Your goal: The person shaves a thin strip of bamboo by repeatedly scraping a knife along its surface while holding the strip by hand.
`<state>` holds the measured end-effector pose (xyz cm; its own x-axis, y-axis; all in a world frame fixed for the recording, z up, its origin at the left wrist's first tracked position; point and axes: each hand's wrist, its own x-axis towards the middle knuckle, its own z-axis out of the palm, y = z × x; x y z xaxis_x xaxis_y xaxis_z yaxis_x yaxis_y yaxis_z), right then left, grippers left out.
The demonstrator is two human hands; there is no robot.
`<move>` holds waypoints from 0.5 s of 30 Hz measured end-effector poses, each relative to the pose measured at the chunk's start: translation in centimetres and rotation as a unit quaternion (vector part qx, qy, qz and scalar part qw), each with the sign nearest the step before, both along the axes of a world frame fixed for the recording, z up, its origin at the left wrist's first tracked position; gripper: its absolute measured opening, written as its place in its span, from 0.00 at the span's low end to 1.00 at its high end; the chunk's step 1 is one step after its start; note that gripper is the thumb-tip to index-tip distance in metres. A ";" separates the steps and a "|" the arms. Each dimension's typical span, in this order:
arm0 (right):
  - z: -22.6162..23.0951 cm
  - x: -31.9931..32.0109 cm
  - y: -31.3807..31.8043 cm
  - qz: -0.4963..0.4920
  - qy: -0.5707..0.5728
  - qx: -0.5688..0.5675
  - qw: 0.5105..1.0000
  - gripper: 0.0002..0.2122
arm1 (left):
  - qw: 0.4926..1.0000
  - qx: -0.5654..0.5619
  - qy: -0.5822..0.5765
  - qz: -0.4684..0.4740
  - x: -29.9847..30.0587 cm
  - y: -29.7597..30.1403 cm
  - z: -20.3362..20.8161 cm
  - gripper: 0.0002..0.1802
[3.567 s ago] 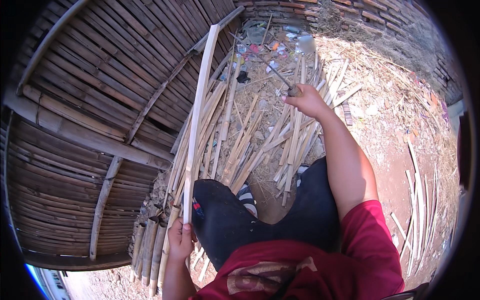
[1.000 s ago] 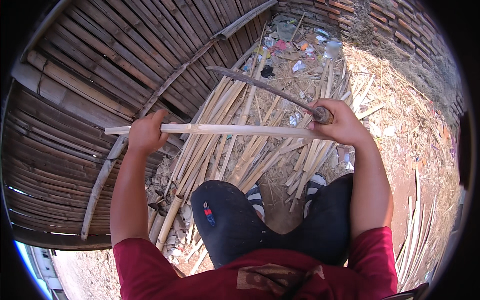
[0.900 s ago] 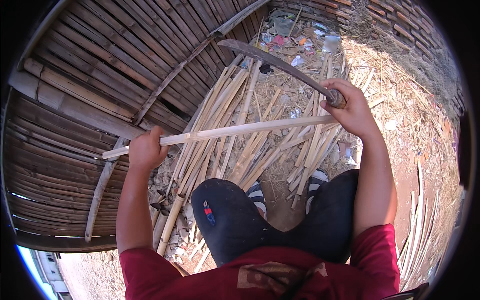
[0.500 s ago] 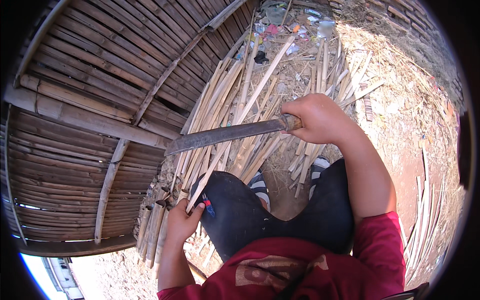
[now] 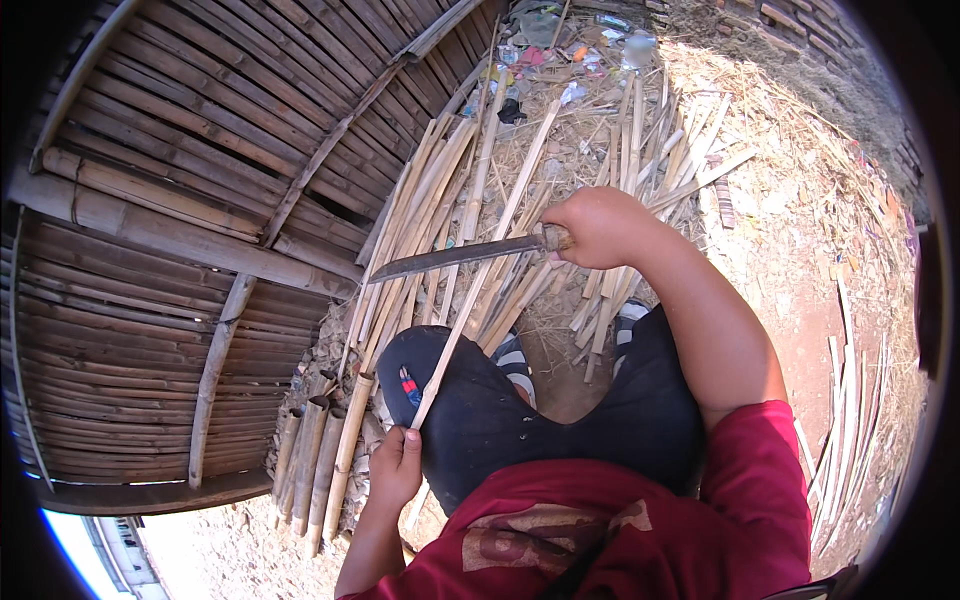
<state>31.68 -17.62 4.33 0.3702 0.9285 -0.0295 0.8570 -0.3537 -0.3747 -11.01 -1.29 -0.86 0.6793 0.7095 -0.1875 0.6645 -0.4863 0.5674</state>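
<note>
Left hand (image 5: 398,465) pinches a bamboo strip (image 5: 465,316), right hand (image 5: 604,228) grips a machete (image 5: 442,259); the shirt (image 5: 750,480) bears pale print (image 5: 556,530).

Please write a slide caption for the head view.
Right grip on a long dark metal machete, left grip on a pale, slender bamboo strip, both crossing in view.

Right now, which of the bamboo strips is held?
The long pale strip gripped in the left hand, slanting up over the left knee; the other strips lie on the ground.
</note>
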 end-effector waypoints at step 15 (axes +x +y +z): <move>-1.4 -0.9 1.4 0.049 0.037 -0.041 0.997 0.17 | 0.995 -0.057 0.070 0.044 -2.1 0.2 -0.7 0.35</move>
<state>30.79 -16.27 2.98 0.2725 0.9532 -0.1312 0.8599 -0.3025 -0.4112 -13.12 -1.05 -1.53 0.5768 0.7337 -0.3592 0.7784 -0.3603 0.5141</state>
